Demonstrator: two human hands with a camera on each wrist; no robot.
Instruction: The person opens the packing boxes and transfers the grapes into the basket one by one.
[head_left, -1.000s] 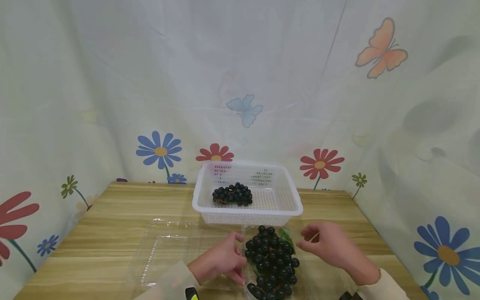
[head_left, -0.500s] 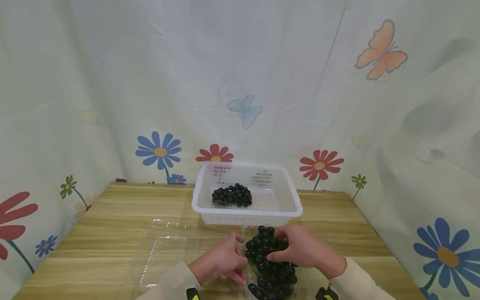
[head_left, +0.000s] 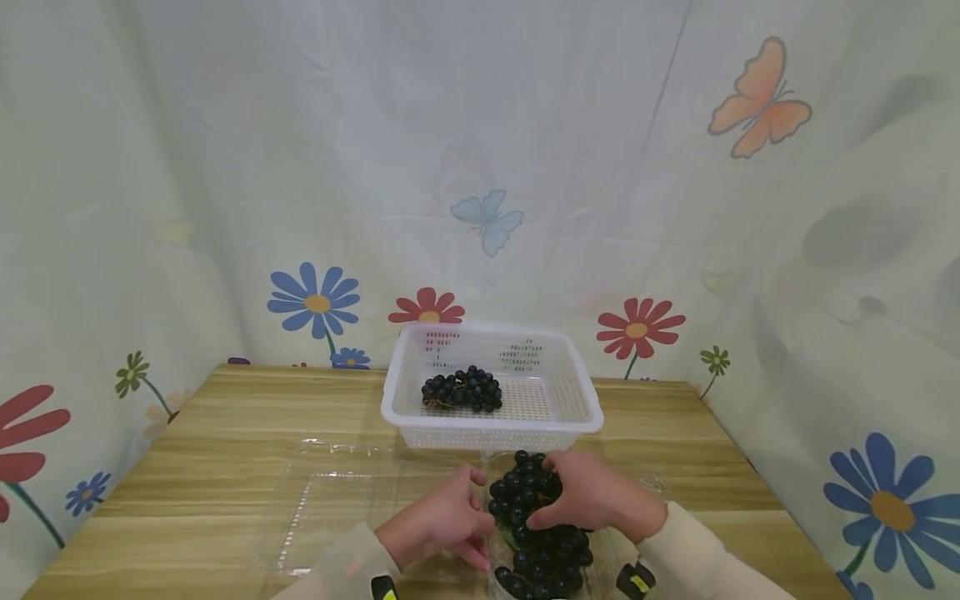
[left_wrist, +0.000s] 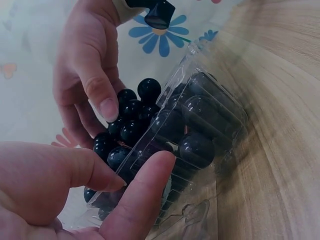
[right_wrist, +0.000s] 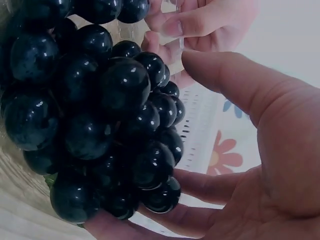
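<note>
A bunch of black grapes (head_left: 551, 550) lies in a clear plastic container (left_wrist: 227, 107) at the front of the table. My left hand (head_left: 442, 517) pinches the container's near-left wall, thumb and a finger on either side of the rim in the left wrist view. Over the bunch, my right hand (head_left: 596, 496) curls its fingers round the grapes' right side. In the right wrist view those fingers (right_wrist: 195, 220) reach beneath the grapes, and the thumb (right_wrist: 220, 72) arches along the other side. The green leaf is mostly hidden under the bunch and hand.
A white perforated basket (head_left: 495, 422) stands behind the container, with another bunch of black grapes (head_left: 463, 389) in its left half. Flat clear plastic (head_left: 337, 500) with raised ridges lies on the wooden table (head_left: 202, 467) at left. A flowered curtain (head_left: 337, 167) hangs behind and at both sides.
My right hand has come in from the right, its fingers now round the grapes and over the leaf. The left hand has kept its place on the container's wall.
</note>
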